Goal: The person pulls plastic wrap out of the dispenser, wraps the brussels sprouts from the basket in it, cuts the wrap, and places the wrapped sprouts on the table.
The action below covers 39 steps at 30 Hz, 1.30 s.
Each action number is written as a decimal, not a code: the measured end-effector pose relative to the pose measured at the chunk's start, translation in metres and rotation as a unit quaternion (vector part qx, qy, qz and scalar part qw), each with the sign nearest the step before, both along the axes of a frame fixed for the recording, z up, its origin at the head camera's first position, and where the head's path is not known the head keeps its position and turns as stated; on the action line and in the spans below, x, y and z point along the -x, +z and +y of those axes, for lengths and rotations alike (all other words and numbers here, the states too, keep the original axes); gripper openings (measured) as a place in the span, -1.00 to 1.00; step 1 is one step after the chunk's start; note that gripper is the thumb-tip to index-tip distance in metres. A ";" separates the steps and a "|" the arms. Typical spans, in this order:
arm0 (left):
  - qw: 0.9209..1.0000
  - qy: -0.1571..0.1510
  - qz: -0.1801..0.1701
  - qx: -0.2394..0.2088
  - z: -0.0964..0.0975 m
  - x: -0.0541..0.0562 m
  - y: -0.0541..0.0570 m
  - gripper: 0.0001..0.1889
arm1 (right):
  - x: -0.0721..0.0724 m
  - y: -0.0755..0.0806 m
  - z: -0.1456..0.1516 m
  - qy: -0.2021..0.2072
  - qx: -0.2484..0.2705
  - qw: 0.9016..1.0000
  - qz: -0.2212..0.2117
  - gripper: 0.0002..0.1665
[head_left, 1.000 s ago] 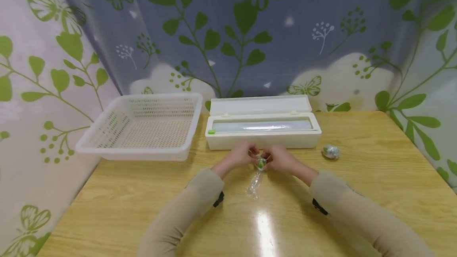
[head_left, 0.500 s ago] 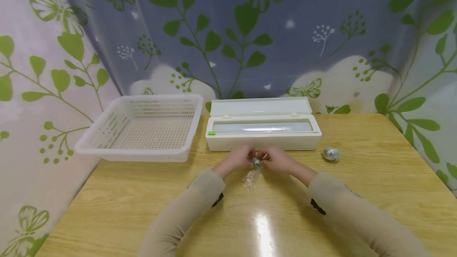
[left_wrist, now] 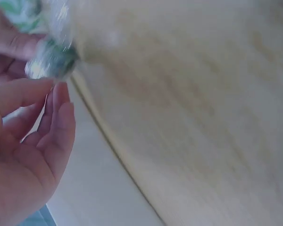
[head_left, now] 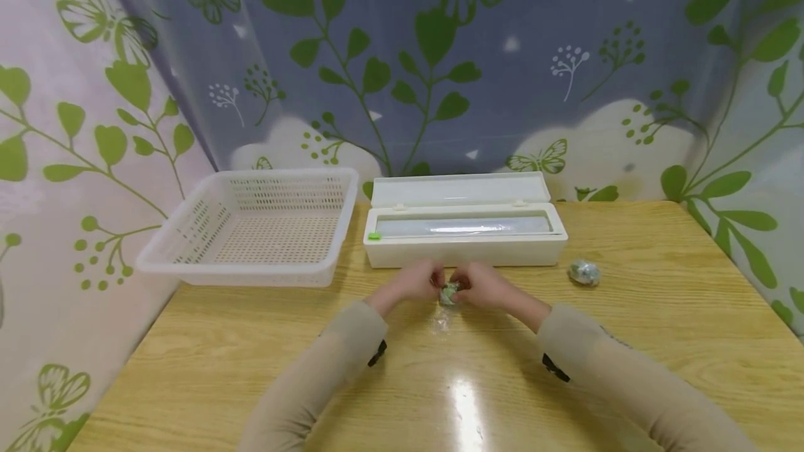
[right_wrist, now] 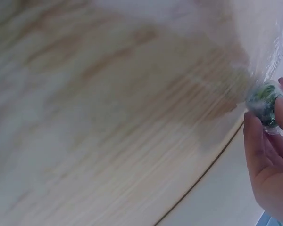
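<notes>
A small green bundle [head_left: 448, 294] wrapped in clear cling film is between both hands, just in front of the white box. My right hand [head_left: 486, 286] grips it between thumb and fingers; the right wrist view shows the bundle [right_wrist: 263, 103] at its fingertips. Thumb and fingertips of my left hand [head_left: 414, 281] meet at the bundle's edge, seeming to pinch its film in the left wrist view, right beside the wrapped bundle [left_wrist: 52, 61]. A loose tail of cling film [head_left: 441, 323] trails toward the front. What exactly is inside the film is too small to tell.
Behind the hands stands a white cling film box [head_left: 465, 252], lid raised, with a film roll [head_left: 465, 226] inside and a green slider at left. A white perforated basket [head_left: 235, 275] is at left. Another wrapped bundle [head_left: 585, 273] lies right on the wooden table [head_left: 207, 368].
The bundle has turned in the fingers and shifted slightly left. Its film tail appears shorter than a second ago. Both hands stay close together in front of the box.
</notes>
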<state>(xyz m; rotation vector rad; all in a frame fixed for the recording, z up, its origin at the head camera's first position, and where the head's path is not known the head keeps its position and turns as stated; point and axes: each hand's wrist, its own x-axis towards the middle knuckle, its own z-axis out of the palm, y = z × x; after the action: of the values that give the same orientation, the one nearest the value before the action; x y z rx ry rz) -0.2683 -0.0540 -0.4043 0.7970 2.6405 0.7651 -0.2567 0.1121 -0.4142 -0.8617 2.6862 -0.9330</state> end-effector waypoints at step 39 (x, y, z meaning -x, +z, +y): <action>0.998 0.009 -0.047 -0.028 0.000 -0.005 0.006 -0.85 | -0.012 -0.001 0.011 0.030 0.047 0.998 -0.040 -0.72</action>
<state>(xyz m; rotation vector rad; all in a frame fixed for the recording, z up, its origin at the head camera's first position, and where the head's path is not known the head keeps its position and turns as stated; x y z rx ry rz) -0.2630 -0.0543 -0.3981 0.7335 2.5574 0.8634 -0.2448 0.1235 -0.4155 -0.8983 2.5522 -1.0654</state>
